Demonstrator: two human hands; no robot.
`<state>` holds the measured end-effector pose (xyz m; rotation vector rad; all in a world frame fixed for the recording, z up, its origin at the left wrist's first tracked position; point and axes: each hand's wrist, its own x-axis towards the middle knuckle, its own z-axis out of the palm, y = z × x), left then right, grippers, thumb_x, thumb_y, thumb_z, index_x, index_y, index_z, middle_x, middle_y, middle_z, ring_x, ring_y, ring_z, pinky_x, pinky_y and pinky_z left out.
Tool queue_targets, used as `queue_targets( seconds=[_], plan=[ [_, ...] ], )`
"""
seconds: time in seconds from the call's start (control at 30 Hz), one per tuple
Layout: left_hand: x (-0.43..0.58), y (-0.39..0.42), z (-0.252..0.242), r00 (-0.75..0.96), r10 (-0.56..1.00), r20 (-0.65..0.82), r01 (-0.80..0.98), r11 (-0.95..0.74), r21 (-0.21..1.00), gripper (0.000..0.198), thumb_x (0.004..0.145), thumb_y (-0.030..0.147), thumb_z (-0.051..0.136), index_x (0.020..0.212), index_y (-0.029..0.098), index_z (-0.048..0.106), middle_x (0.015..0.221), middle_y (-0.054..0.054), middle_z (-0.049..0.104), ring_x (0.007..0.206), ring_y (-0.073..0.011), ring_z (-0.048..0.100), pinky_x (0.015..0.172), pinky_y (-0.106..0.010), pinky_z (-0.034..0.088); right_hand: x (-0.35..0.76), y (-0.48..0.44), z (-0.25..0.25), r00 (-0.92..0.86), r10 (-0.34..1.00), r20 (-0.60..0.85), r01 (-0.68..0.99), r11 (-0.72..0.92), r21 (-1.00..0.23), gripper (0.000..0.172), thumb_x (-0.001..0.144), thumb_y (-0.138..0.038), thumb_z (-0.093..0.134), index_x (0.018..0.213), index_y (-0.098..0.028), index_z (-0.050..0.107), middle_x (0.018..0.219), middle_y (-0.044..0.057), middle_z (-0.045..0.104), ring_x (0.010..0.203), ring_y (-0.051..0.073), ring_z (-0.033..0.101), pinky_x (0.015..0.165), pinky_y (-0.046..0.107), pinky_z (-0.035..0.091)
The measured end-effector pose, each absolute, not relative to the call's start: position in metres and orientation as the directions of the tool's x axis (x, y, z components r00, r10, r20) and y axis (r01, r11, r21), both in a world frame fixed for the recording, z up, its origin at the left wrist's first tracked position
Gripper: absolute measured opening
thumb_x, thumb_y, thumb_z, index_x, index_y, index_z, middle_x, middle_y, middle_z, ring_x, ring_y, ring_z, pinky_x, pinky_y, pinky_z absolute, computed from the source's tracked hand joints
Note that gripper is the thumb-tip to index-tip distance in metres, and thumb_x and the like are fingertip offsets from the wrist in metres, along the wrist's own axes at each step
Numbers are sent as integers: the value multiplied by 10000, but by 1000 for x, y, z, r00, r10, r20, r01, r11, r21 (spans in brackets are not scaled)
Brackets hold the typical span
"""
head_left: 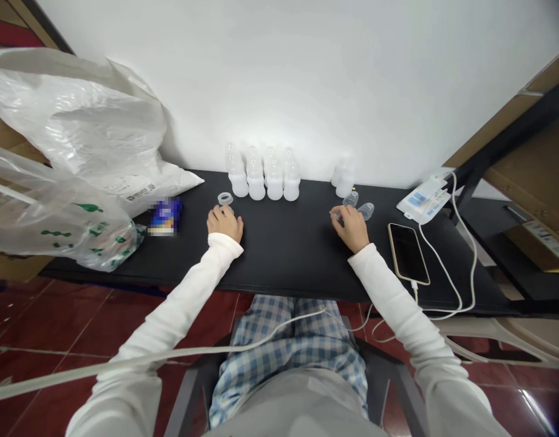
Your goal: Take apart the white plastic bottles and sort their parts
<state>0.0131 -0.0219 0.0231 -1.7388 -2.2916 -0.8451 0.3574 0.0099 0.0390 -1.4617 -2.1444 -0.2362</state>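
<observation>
Upright milky-white bottles (pixel 256 187) under clear domed tops stand in a close group on the table (pixel 283 243), near the wall — four in the front row, others partly hidden behind. Their long axes run vertical, domes up; whether the bodies hold anything cannot be told. Well to the right, a few white containers (pixel 344 182) stand huddled together, their insides not visible.

Two clear covers (pixel 366 210) lie just beside the right hand (pixel 350 226), the nearer one on its side, its long axis slanting away to the right. The right hand's thumb and fingers are pinched together on a small clear piece (pixel 336 214) just above or on the table; it is too covered to tell which way it points.

The left hand (pixel 225 223) curls down just beside a translucent ring (pixel 225 198) lying flat — its fingertips are hidden, so its grip cannot be told. Farther left, a white bag (pixel 79 115) bulges, contents hidden.
</observation>
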Motion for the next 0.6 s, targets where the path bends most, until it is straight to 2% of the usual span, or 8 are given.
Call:
queue_targets(
  seconds=[0.07, 0.17, 0.23, 0.3, 0.37, 0.43, 0.53, 0.6],
  plan=[
    [15, -23, 20, -319, 885, 340, 927, 217, 305, 496, 865, 288, 550, 1322, 104, 491, 1295, -249, 508, 1129, -434, 547, 896, -607, 475, 349, 12, 39, -216, 827, 519, 852, 419, -312, 239, 979, -353, 430, 1028, -195, 603, 805, 49, 605, 764, 201, 563, 738, 325, 368],
    [45, -18, 18, -151, 938, 312, 956, 58, 288, 479, 863, 357, 607, 1255, 87, 553, 1196, -240, 546, 1024, -404, 602, 853, -560, 509, 336, 18, 36, -134, 854, 503, 751, 418, -510, 235, 967, -391, 435, 1049, -197, 540, 752, 9, 581, 673, 178, 537, 695, 310, 382],
    [76, -8, 19, 11, 945, 326, 920, -138, 368, 339, 847, 330, 651, 1118, 128, 621, 1126, -188, 565, 1026, -344, 617, 905, -511, 519, 326, 22, 34, -113, 858, 501, 707, 424, -566, 228, 958, -392, 438, 1056, -200, 513, 753, 2, 574, 654, 173, 526, 673, 305, 384],
    [106, 7, 21, 123, 934, 335, 794, -295, 532, 256, 810, 276, 707, 1023, 153, 637, 1068, -137, 573, 1037, -273, 623, 979, -448, 511, 317, 28, 32, -100, 850, 518, 661, 446, -604, 223, 955, -398, 439, 1052, -204, 494, 726, -12, 553, 617, 164, 499, 651, 304, 380],
    [133, 25, 25, 81, 953, 292, 566, -285, 773, 269, 765, 276, 767, 965, 168, 623, 1000, -87, 591, 987, -217, 635, 990, -417, 517, 308, 33, 31, -40, 835, 549, 587, 464, -663, 242, 965, -430, 415, 1046, -209, 473, 690, -28, 517, 575, 151, 460, 619, 299, 371],
    [151, 43, 31, -1, 996, 85, 194, -84, 977, 226, 828, 305, 723, 936, 163, 585, 860, -44, 612, 830, -165, 658, 894, -383, 563, 302, 37, 32, 67, 816, 575, 500, 471, -727, 280, 972, -481, 386, 1028, -217, 458, 679, -34, 489, 569, 142, 444, 595, 294, 369],
    [162, 60, 38, 12, 981, -192, -327, 185, 927, 229, 933, 358, 602, 858, 152, 537, 754, -33, 641, 725, -133, 680, 852, -345, 576, 296, 40, 34, 168, 789, 591, 416, 486, -768, 327, 958, -543, 398, 987, -226, 471, 676, -35, 458, 601, 137, 444, 594, 288, 381],
    [163, 63, 41, 50, 972, -230, -475, 226, 850, 239, 962, 342, 560, 842, 135, 553, 750, -50, 670, 730, -133, 696, 887, -346, 568, 295, 40, 35, 149, 790, 595, 392, 505, -769, 335, 942, -553, 433, 965, -226, 502, 671, -41, 436, 606, 130, 430, 595, 282, 383]
  ],
)
